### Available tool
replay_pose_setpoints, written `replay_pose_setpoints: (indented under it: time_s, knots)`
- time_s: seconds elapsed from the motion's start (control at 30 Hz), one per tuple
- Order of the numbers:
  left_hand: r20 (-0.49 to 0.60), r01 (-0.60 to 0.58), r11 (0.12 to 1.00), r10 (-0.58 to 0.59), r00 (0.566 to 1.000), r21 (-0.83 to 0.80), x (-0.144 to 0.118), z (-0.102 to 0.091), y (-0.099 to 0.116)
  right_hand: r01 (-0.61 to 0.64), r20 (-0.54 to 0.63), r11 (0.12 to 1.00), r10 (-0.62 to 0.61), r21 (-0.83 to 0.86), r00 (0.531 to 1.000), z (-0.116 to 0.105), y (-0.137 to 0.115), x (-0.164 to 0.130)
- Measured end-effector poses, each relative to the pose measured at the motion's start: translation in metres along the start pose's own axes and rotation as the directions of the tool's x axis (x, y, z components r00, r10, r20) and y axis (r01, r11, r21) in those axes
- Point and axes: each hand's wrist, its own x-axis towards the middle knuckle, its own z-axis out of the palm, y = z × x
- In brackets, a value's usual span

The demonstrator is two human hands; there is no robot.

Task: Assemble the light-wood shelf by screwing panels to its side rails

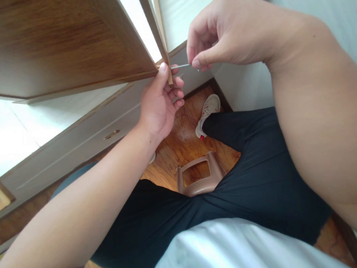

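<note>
At far left we see a pale drawer front (71,140) with a small brass handle (111,134) running along the wall, and above it a dark wooden panel (52,40) fills the upper corner of the view. Our left hand (159,104) reaches up from below and grips the panel's lower corner, thumb pressed on its edge, fingers curled behind a thin upright strip (159,30) that meets it there. Just to the right, a slim metal key (181,66) lies level, one end at that joint, the other pinched between thumb and forefinger of our right hand (228,30), whose remaining fingers are folded narrow. The left fingers hide the spot where the key's tip meets the wood. Below the hands, a brown plastic stool (199,175) shows between dark trousers (258,172) on the wood floor (182,142), with a white shoe (209,110) near the baseboard. The right forearm crosses the picture's right side.
</note>
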Motion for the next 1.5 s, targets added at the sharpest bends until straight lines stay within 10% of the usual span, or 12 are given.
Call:
replay_pose_setpoints:
  time_s: [1.5]
  knots:
    - [0.028, 0.158, 0.916, -0.159, 0.987, -0.369, 0.002, 0.0, 0.008, 0.163, -0.141, 0.986, -0.158, 0.024, 0.977, 0.018, 0.01, 0.007]
